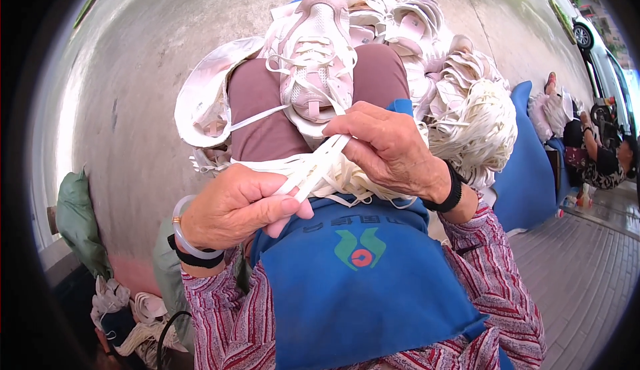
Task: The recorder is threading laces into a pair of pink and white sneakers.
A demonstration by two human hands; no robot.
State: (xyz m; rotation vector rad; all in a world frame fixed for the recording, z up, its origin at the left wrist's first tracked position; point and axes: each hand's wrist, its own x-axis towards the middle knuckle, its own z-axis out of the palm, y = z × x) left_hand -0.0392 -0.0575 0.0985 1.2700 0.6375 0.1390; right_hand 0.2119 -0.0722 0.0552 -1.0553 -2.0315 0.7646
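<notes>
A pale pink and white shoe upper (313, 57) rests between my knees, with white lace threaded across its front. White flat shoelaces (323, 168) run in a band between my two hands above my lap. My left hand (233, 203) pinches their lower end between thumb and fingers. Higher up and to the right, my right hand (383, 143) has its fingers closed on the same laces. One lace stretches from the shoe's left side toward my right hand's area. More loose laces lie bunched behind my hands, on the blue apron (353, 303).
Stacked white shoe uppers (413, 27) stand beyond the shoe, and a thick bundle of white laces (477, 127) hangs at the right. Another upper (210, 93) sits by my left knee. A green sack (81, 217) leans far left. Another person (597, 157) sits at far right.
</notes>
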